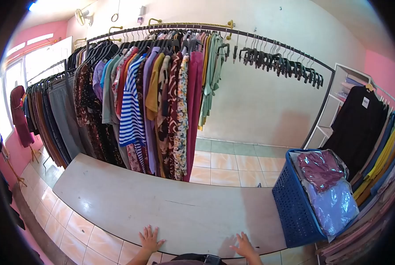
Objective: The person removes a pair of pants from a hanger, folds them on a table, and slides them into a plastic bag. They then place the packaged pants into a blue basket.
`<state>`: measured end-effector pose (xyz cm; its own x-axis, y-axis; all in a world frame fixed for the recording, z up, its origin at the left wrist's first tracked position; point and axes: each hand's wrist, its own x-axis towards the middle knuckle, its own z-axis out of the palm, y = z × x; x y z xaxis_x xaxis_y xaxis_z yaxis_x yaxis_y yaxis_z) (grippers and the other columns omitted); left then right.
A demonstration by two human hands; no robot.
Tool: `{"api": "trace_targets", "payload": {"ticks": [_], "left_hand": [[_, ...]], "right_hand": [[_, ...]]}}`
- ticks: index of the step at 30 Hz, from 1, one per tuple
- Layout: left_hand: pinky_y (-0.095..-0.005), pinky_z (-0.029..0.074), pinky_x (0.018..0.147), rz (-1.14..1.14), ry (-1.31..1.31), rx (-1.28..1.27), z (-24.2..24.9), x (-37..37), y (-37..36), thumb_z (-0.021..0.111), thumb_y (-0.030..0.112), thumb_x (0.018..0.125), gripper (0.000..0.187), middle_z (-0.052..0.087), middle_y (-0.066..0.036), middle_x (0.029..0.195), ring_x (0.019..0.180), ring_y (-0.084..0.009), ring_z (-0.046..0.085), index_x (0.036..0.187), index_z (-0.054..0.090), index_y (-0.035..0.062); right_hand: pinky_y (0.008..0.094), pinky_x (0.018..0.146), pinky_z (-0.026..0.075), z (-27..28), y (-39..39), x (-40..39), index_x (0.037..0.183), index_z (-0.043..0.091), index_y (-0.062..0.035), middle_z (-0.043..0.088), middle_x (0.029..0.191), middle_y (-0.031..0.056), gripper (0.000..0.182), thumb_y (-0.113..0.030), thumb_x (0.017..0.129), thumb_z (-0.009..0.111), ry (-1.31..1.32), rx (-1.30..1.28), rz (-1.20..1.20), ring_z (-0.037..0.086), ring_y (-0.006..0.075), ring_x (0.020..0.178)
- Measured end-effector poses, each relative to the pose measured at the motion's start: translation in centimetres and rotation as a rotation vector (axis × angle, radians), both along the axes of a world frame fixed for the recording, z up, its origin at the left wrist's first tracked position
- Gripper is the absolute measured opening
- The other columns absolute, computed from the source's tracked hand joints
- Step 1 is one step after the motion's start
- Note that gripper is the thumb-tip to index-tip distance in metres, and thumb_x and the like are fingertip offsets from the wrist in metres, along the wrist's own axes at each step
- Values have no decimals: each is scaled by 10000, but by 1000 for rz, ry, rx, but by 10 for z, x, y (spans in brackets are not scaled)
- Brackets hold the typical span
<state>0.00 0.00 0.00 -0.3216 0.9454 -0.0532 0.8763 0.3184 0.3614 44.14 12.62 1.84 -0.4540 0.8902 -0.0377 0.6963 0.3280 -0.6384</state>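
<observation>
Both hands rest at the near edge of a long pale grey table (pixel 131 194). My left hand (pixel 149 239) lies flat on the tabletop with its fingers spread, holding nothing. To the right, my right hand (pixel 244 245) also has its fingers apart and touches the table near its front edge. A blue plastic basket (pixel 297 212) stands at the table's right end, nearest to my right hand. In it are plastic-wrapped garments, a maroon one (pixel 321 168) on top and a light blue one (pixel 334 207) in front.
Behind the table, a dark rail (pixel 259 34) carries many garments, including a blue-striped shirt (pixel 132 108). Several bare black hangers (pixel 281 64) hang at its right. A black garment (pixel 354 117) hangs by white shelves (pixel 328 115). A dressed mannequin (pixel 21 115) stands far left.
</observation>
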Motion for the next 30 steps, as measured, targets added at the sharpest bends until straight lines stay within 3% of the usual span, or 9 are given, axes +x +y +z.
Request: {"api": "trace_targets", "payload": {"ticks": [2, 3, 5, 6, 12, 21, 25, 26, 30], "left_hand": [[-678, 104, 1007, -4, 99, 184, -9, 22, 10, 478, 652, 779, 810, 236, -243, 1447, 1327, -440, 215, 1400, 341, 149], [-680, 110, 1003, -10, 153, 166, -3, -24, -26, 482, 645, 780, 796, 252, -244, 1438, 1320, -442, 227, 1389, 360, 147], [-685, 123, 994, -6, 171, 234, -4, -13, -17, 491, 630, 780, 768, 283, -247, 1420, 1304, -448, 252, 1367, 396, 144], [-684, 124, 995, 3, 154, 241, -1, -10, -12, 493, 625, 781, 762, 288, -245, 1419, 1304, -445, 253, 1366, 399, 146], [-670, 123, 1010, 27, 89, 244, 8, -4, -12, 503, 604, 782, 738, 313, -224, 1414, 1310, -423, 263, 1363, 402, 161], [-606, 165, 1041, -38, 35, 249, 10, -26, -12, 497, 513, 834, 657, 323, -202, 1419, 1309, -372, 300, 1369, 388, 147], [-594, 178, 1042, 48, 35, 230, 12, -51, -7, 494, 476, 848, 625, 332, -200, 1414, 1307, -363, 306, 1361, 396, 132], [-593, 171, 1045, 56, 40, 223, 9, -60, -3, 499, 474, 845, 627, 323, -192, 1422, 1312, -362, 299, 1364, 391, 139], [-591, 149, 1056, -12, 26, 187, 7, -109, 13, 488, 484, 848, 638, 284, -187, 1443, 1334, -355, 262, 1376, 369, 147]], "right_hand": [[671, 1020, 130, 5, -6, -7, 1390, 281, -8, 170, 1418, 361, 857, -540, 790, 583, -78, 61, -42, 153, 514, 1325], [661, 1030, 98, -5, -48, -66, 1414, 231, -37, 125, 1449, 314, 857, -542, 806, 562, -162, -2, -61, 115, 478, 1346], [640, 1049, 33, 11, -52, -78, 1463, 131, -96, 34, 1511, 220, 864, -545, 837, 522, -422, -18, -102, 39, 405, 1387], [619, 1059, 60, 37, -50, -84, 1455, 172, -86, 80, 1502, 234, 786, -491, 867, 500, -440, -4, -118, 56, 412, 1384], [620, 1051, 106, 50, -50, -92, 1431, 246, -69, 210, 1462, 259, 697, -425, 878, 476, -369, 94, -167, 154, 432, 1357], [652, 1032, 98, 50, -42, -95, 1439, 224, -73, 165, 1475, 259, 692, -426, 891, 457, -414, 43, -174, 133, 447, 1356], [644, 1039, 88, 12, -22, -105, 1451, 200, -90, 135, 1489, 245, 726, -440, 882, 486, -362, 93, -220, 99, 432, 1370], [618, 1037, 184, -3, -11, -108, 1392, 266, 0, 198, 1405, 364, 832, -513, 811, 565, -351, 184, -243, 183, 533, 1306], [582, 1040, 219, 12, 14, -146, 1406, 236, -4, 209, 1407, 354, 824, -484, 821, 563, -303, 91, -270, 199, 528, 1303]]}}
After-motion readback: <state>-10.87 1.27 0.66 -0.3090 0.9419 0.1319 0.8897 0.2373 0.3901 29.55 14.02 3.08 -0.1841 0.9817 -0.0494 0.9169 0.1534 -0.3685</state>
